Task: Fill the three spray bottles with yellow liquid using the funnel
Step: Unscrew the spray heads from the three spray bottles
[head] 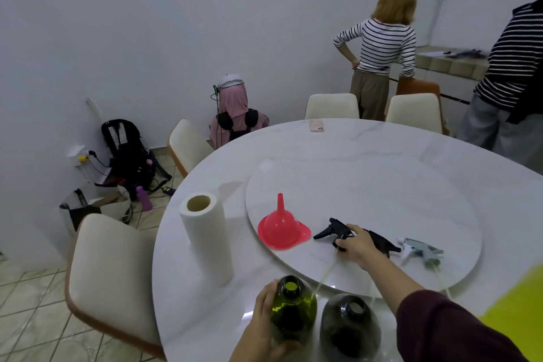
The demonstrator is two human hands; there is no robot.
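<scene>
A person stands at the near edge of a round white marble surface (pixel 367 144), seen from a camera on their head. Their left hand (pixel 264 320) wraps around the side of a green glass bottle (pixel 293 307) at the near edge, apparently to steady it; its neck is uncapped, and it looks to hold liquid already. Just beside it, toward the right, stands a darker smoky bottle (pixel 349 326), also uncapped and untouched. The right hand (pixel 357 245) reaches out over a raised round turntable (pixel 382 185) in the middle of the surface, with its thumb and fingers curled onto a black spray head (pixel 338 232) that lies on its side; the grip looks closed on it, probably to pick it up and cap a bottle. A second black spray head (pixel 382 242) lies partly behind that hand, and a pale grey-blue one (pixel 423 251) lies further right. A red funnel (pixel 282 228) rests mouth-down on the near left part of the turntable, spout pointing up, not in use. A paper towel roll (pixel 205 235) stands upright near the left edge, likely for spills. A bright yellow shape (pixel 517 314) fills the near right corner, too cropped to identify. A phone (pixel 316 125) lies at the far edge. Three other people stand or sit beyond the surface.
</scene>
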